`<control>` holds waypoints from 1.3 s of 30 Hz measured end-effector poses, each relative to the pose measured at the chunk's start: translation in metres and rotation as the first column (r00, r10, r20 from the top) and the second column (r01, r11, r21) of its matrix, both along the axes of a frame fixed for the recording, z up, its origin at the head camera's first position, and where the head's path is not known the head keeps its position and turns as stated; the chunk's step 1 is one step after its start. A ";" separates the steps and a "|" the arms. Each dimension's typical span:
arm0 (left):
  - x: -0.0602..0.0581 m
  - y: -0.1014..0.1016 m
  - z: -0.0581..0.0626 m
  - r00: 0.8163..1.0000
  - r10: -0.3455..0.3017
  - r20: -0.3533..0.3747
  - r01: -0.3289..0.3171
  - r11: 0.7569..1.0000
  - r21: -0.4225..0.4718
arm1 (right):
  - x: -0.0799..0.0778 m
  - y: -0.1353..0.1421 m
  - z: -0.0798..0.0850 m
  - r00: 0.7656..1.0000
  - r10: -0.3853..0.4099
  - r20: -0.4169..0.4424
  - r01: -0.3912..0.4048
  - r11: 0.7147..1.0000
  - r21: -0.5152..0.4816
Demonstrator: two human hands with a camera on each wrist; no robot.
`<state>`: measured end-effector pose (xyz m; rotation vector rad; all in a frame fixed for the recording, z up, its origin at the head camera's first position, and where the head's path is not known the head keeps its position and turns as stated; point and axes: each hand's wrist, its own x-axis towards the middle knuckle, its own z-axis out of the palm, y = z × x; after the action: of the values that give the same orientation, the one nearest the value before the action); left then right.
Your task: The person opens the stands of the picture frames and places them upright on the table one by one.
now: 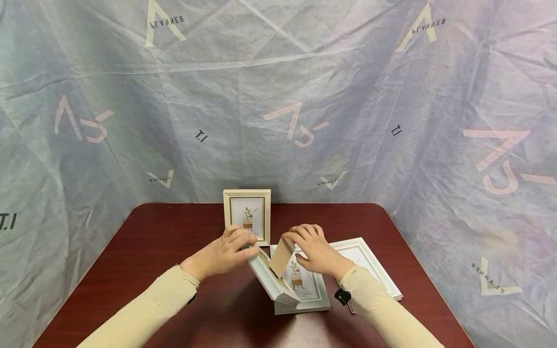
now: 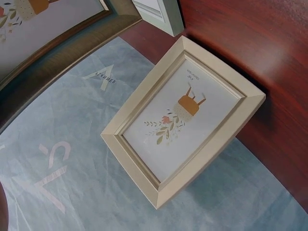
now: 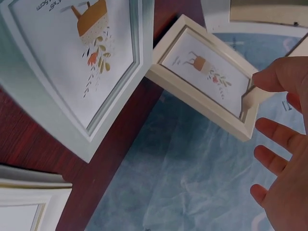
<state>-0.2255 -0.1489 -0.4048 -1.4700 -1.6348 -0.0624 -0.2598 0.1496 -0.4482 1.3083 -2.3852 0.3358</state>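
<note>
A picture frame (image 1: 266,280) is tilted up with its brown backing toward me. My left hand (image 1: 235,246) grips its upper end, fingers curled over the edge. From the back juts a tan easel stand (image 1: 282,257); my right hand (image 1: 317,251) pinches its free end between thumb and fingers. In the left wrist view the held frame's front (image 2: 77,43) shows part of its picture, but the left hand is mostly out of sight. The right wrist view catches the right hand (image 3: 288,144) with its other fingers spread and the held frame's back (image 3: 269,12) beyond.
A cream frame (image 1: 247,193) with a potted-plant print stands upright behind the left hand. Below the held frame lies a pale green frame (image 1: 324,303), face up. White frames (image 1: 393,292) lie stacked at the right, partly under the right forearm. A grey cloth backdrop (image 1: 278,87) surrounds the dark red table (image 1: 174,222).
</note>
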 end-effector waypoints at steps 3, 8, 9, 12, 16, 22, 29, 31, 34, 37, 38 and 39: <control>-0.001 -0.001 0.001 1.000 -0.013 -0.005 0.013 1.000 0.011 | -0.001 0.005 0.001 0.999 -0.030 0.011 0.030 1.000 0.001; -0.001 -0.004 0.000 1.000 0.000 -0.026 0.001 0.999 0.034 | -0.003 0.017 -0.001 0.997 -0.080 0.007 0.081 0.997 -0.017; -0.001 -0.005 0.000 1.000 0.009 -0.027 -0.008 0.999 0.036 | -0.003 0.019 -0.002 0.996 -0.091 0.001 0.091 0.995 -0.029; 0.000 -0.007 -0.002 0.998 0.052 -0.030 -0.051 0.998 0.037 | -0.003 0.027 -0.004 0.991 -0.137 -0.004 0.137 0.989 -0.059; 0.001 -0.012 -0.004 0.995 0.103 -0.011 -0.103 0.994 0.022 | -0.003 0.039 -0.006 0.975 -0.221 0.017 0.222 0.972 -0.075; 0.002 -0.014 -0.006 0.991 0.132 0.009 -0.133 0.991 0.011 | -0.006 0.056 -0.010 0.950 -0.307 0.060 0.311 0.948 -0.070; 0.001 -0.015 -0.007 0.991 0.137 -0.004 -0.137 0.990 0.025 | -0.009 0.068 -0.017 0.935 -0.349 0.061 0.353 0.933 -0.066; 0.001 -0.016 -0.006 0.990 0.141 -0.009 -0.141 0.990 0.030 | -0.009 0.070 -0.017 0.929 -0.362 0.072 0.366 0.929 -0.057; 0.001 -0.016 -0.005 0.989 0.145 -0.007 -0.144 0.989 0.038 | -0.009 0.071 -0.017 0.924 -0.371 0.088 0.376 0.925 -0.052; 0.001 -0.016 -0.005 0.990 0.143 -0.006 -0.142 0.989 0.050 | -0.007 0.072 -0.017 0.925 -0.370 0.087 0.376 0.925 -0.058; 0.001 -0.016 -0.004 0.990 0.143 -0.006 -0.142 0.988 0.053 | -0.007 0.073 -0.017 0.926 -0.368 0.086 0.374 0.925 -0.062; 0.001 -0.016 -0.004 0.990 0.144 -0.008 -0.143 0.988 0.058 | -0.006 0.073 -0.018 0.927 -0.365 0.088 0.371 0.926 -0.066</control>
<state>-0.2245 -0.1652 -0.4087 -1.3038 -1.7110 -0.0190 -0.2658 0.2230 -0.4657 0.7974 -2.5836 0.3696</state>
